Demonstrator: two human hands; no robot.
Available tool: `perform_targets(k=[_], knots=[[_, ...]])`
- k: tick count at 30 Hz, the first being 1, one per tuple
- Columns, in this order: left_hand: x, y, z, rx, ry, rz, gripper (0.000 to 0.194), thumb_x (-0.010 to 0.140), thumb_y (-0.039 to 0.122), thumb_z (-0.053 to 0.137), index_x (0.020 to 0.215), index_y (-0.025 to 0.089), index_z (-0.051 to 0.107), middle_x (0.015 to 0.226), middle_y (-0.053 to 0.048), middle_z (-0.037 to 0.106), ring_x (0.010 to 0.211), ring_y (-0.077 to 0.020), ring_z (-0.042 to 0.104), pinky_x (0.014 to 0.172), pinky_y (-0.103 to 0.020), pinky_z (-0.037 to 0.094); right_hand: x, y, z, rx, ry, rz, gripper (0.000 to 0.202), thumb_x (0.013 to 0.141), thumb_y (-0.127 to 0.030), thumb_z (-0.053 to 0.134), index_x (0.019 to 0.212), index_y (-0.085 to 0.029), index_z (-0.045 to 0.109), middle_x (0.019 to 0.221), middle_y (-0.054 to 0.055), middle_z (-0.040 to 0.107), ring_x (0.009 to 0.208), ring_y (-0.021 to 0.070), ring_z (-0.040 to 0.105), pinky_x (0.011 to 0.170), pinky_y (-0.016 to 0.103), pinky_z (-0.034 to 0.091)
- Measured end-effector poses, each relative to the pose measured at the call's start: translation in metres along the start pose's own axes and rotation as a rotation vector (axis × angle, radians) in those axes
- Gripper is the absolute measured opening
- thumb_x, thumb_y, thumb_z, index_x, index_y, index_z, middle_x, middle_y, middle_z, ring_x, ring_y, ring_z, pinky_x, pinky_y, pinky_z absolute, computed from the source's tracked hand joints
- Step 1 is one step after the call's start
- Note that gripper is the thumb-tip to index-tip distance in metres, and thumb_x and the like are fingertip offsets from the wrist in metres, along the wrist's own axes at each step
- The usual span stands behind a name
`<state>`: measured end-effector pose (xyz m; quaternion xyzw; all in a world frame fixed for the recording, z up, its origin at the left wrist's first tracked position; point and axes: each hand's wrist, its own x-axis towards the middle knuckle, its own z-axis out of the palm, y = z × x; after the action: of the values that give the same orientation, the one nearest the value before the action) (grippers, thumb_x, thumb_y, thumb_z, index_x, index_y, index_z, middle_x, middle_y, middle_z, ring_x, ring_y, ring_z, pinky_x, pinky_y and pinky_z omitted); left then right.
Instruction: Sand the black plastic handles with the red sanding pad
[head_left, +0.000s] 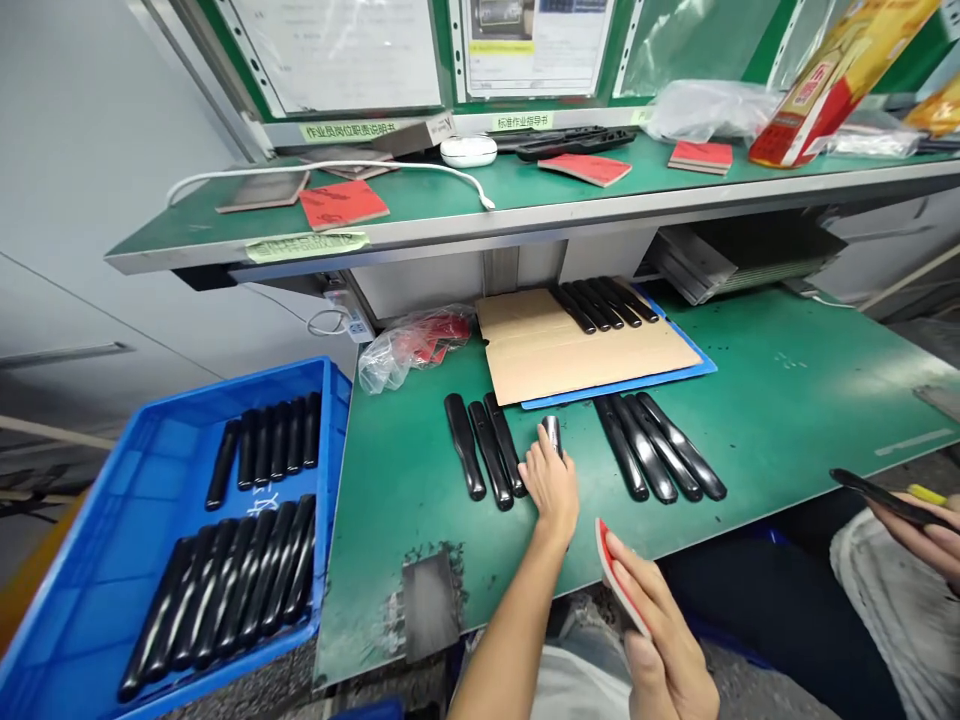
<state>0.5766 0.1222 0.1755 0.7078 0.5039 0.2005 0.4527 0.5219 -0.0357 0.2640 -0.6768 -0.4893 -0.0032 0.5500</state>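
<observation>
My left hand has its fingers closed around a glossy black handle-shaped piece on the green table; its lower part is hidden under the hand. To the left of that hand lie several similar black pieces side by side. Another row of black pieces rests on its right. My right hand is raised at the table's front edge, pinching a thin red sanding pad between thumb and fingers. The pad is seen nearly edge-on.
A blue crate with two rows of black pieces stands left. Behind are cardboard bearing more pieces, a plastic bag and an overhanging shelf. A grey pad lies front left. A co-worker's hands hold a black piece at right.
</observation>
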Motion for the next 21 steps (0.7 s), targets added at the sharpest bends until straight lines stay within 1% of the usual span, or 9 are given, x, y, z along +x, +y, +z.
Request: perform_targets(k=[1,3,5,7,9,11,14,16,21], knots=[[0.005,0.001,0.005,0.080,-0.006,0.009,0.059,0.093,0.017,0.053,0.151,0.011,0.044,0.133,-0.024,0.060,0.131,-0.0394,0.048,0.112,-0.058,0.030,-0.003,-0.002,0.000,-0.002,0.029,0.033,0.044,0.105,-0.023,0.039,0.146,-0.020,0.051,0.149,0.012,0.052,0.132,0.0304,0.054,0.104,0.044,0.048],[0.016,-0.001,0.005,0.222,0.000,0.032,0.056,0.095,0.016,0.050,0.150,0.011,0.046,0.143,-0.025,0.053,0.137,-0.0405,0.041,0.113,-0.062,0.026,-0.005,-0.005,0.000,-0.002,0.099,0.098,0.042,0.105,-0.026,0.038,0.144,-0.025,0.054,0.147,0.010,0.055,0.130,0.0292,0.055,0.104,0.043,0.047],[0.026,-0.008,-0.003,0.345,0.029,0.065,0.055,0.096,0.018,0.048,0.151,0.013,0.044,0.157,-0.024,0.038,0.145,-0.0401,0.030,0.115,-0.065,0.021,-0.006,-0.007,0.001,-0.003,0.156,0.183,0.040,0.105,-0.028,0.038,0.141,-0.028,0.057,0.144,0.008,0.058,0.128,0.0288,0.056,0.102,0.042,0.048],[0.034,-0.017,-0.013,0.452,0.069,0.098,0.056,0.097,0.023,0.049,0.152,0.014,0.043,0.166,-0.023,0.021,0.151,-0.0411,0.017,0.116,-0.068,0.012,-0.009,-0.006,0.002,-0.011,0.174,0.240,0.039,0.105,-0.030,0.040,0.139,-0.029,0.059,0.142,0.008,0.059,0.127,0.0294,0.057,0.100,0.043,0.049],[0.041,-0.026,-0.021,0.542,0.098,0.125,0.058,0.099,0.030,0.049,0.154,0.015,0.041,0.167,-0.023,0.015,0.154,-0.0421,0.008,0.116,-0.070,0.008,-0.013,-0.004,0.003,-0.027,0.173,0.272,0.039,0.105,-0.030,0.040,0.138,-0.030,0.060,0.141,0.008,0.061,0.126,0.0300,0.059,0.098,0.043,0.052],[0.049,-0.033,-0.026,0.611,0.112,0.150,0.057,0.101,0.034,0.046,0.155,0.017,0.041,0.167,-0.023,0.018,0.154,-0.0412,0.009,0.117,-0.068,0.009,-0.016,0.000,0.004,-0.031,0.163,0.280,0.039,0.105,-0.030,0.040,0.139,-0.031,0.060,0.140,0.008,0.062,0.126,0.0304,0.060,0.096,0.044,0.053],[0.063,-0.042,-0.034,0.681,0.136,0.174,0.055,0.102,0.036,0.041,0.154,0.017,0.042,0.164,-0.024,0.026,0.154,-0.0395,0.015,0.120,-0.064,0.011,-0.017,0.004,0.004,-0.021,0.148,0.264,0.039,0.105,-0.030,0.041,0.138,-0.029,0.061,0.139,0.009,0.063,0.124,0.0304,0.061,0.097,0.044,0.054],[0.073,-0.047,-0.042,0.713,0.161,0.174,0.055,0.103,0.037,0.040,0.154,0.016,0.044,0.163,-0.024,0.029,0.153,-0.0396,0.018,0.119,-0.064,0.013,-0.015,0.005,0.004,-0.014,0.138,0.262,0.039,0.105,-0.031,0.042,0.137,-0.027,0.062,0.138,0.010,0.064,0.123,0.0301,0.063,0.096,0.043,0.055],[0.101,-0.059,-0.076,0.767,0.246,0.129,0.054,0.103,0.037,0.039,0.152,0.016,0.046,0.161,-0.023,0.035,0.151,-0.0395,0.023,0.118,-0.065,0.016,-0.012,0.005,0.003,0.029,0.095,0.295,0.038,0.104,-0.031,0.044,0.137,-0.028,0.062,0.139,0.008,0.064,0.124,0.0278,0.063,0.096,0.039,0.058]])
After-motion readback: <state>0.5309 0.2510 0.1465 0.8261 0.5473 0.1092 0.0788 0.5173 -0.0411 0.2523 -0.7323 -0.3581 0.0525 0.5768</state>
